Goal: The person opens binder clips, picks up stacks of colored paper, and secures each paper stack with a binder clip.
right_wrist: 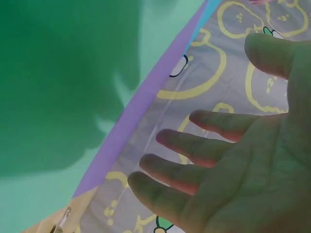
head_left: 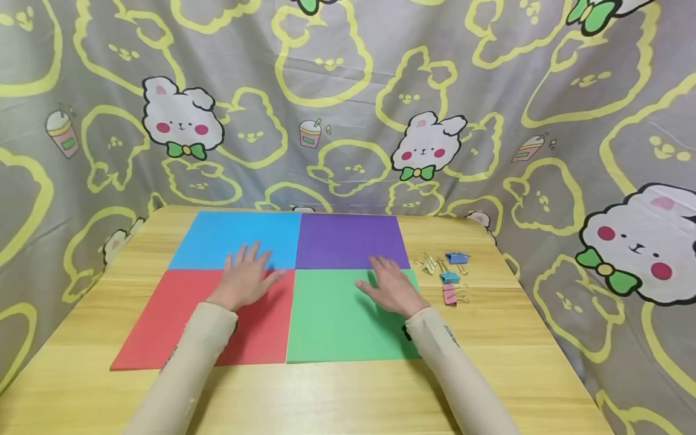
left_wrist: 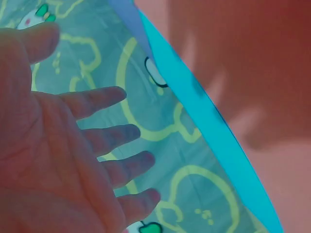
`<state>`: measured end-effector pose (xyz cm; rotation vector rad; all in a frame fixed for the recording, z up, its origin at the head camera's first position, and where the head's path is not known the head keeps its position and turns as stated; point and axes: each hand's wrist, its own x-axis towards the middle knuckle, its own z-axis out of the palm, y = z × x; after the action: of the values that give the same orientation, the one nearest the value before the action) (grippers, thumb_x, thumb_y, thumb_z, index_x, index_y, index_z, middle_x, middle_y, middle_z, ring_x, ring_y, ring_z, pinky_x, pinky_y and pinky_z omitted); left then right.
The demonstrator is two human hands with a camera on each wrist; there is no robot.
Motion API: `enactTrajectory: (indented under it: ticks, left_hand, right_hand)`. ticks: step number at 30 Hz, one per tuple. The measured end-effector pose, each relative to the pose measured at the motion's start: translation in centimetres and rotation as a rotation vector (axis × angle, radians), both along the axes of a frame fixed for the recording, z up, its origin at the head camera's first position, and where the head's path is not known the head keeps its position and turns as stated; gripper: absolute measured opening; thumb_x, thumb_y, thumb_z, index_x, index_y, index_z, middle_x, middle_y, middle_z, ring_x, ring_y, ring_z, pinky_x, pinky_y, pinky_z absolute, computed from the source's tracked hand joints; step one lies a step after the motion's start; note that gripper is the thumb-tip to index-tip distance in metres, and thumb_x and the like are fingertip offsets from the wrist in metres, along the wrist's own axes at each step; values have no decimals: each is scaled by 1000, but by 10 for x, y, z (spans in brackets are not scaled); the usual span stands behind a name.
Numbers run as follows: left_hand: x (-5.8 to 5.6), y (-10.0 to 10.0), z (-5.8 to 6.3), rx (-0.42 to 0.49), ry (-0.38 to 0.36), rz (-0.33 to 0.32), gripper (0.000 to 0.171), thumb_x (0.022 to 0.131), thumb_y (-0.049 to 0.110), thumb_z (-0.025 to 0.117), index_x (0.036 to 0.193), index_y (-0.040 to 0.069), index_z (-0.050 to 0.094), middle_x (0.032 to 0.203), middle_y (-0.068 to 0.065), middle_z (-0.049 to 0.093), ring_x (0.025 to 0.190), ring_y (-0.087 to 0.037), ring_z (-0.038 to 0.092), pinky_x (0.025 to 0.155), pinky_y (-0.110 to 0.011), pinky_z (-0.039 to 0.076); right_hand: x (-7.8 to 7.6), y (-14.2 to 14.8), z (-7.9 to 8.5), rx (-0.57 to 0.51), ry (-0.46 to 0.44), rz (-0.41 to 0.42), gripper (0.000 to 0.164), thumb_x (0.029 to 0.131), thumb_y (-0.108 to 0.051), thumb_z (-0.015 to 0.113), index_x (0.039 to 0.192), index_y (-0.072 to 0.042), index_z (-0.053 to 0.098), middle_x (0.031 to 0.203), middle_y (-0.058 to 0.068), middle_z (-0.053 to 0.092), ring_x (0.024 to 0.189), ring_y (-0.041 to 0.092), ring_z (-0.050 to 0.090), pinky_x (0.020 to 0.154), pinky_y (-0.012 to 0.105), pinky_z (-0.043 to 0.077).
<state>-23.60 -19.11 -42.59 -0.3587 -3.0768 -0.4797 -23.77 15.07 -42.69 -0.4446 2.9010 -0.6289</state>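
My left hand hovers above the border of the red sheet and the blue sheet, fingers spread and nothing held. Over the green sheet floats my right hand, its fingertips near the purple sheet. Both wrist views show bare palms, the left palm and the right palm, with fingers apart. Right of the sheets lie several binder clips: a yellow one, a dark blue one, a teal one and a pink one.
The four-colour block of sheets lies on a wooden table. A grey curtain with cartoon rabbits and yellow outlines hangs behind the table and along its sides.
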Motion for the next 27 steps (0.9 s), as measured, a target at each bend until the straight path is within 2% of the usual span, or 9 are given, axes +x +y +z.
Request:
enactTrajectory:
  ticks: [4,8,13,17,21,24,27]
  left_hand:
    - [-4,-14,5,59,10,-9,66,104,42,57,151,-3,46,159,-33,36,147,-57,30,118,-76,27]
    - [-8,-30,7,152,-52,39,68,105,38,57,151,-10,41,156,-35,39,145,-55,34,117,-72,34]
    - [-19,-51,12,231,-144,88,74,107,40,53,153,-15,33,155,-39,37,144,-58,33,115,-72,36]
    - [-31,-76,19,220,-166,126,76,108,43,49,150,-18,33,149,-44,42,138,-59,41,111,-70,41]
    - [-41,-105,23,193,-169,194,76,109,42,45,149,-21,34,147,-46,41,135,-61,43,110,-71,41]
    - [-43,-123,23,164,-166,267,78,107,45,44,148,-21,32,147,-46,38,133,-64,40,108,-73,40]
    - [-44,-137,21,139,-160,334,80,105,46,45,145,-22,35,141,-50,36,124,-69,38,100,-75,41]
  right_hand:
    - [0,3,4,-52,-3,-3,76,103,-48,59,160,-2,34,165,22,36,154,42,34,126,59,29]
    - [0,7,9,-98,-26,-15,72,104,-44,60,158,-2,38,161,20,43,151,40,40,123,59,34]
    - [-2,15,13,-128,-52,-27,65,105,-42,59,155,-3,44,158,18,49,148,40,44,121,60,38]
    - [-7,26,19,-166,-35,-45,62,105,-44,58,151,-2,50,151,20,56,137,40,55,114,58,46]
    - [-15,47,26,-222,-4,-98,61,105,-46,58,147,-2,53,135,21,66,121,36,65,101,53,56]
    - [-20,67,33,-244,26,-145,60,105,-47,56,145,-1,55,125,21,70,111,34,69,90,48,59]
    - [-23,91,41,-257,28,-199,60,106,-48,54,142,0,57,121,23,71,104,35,71,84,45,59]
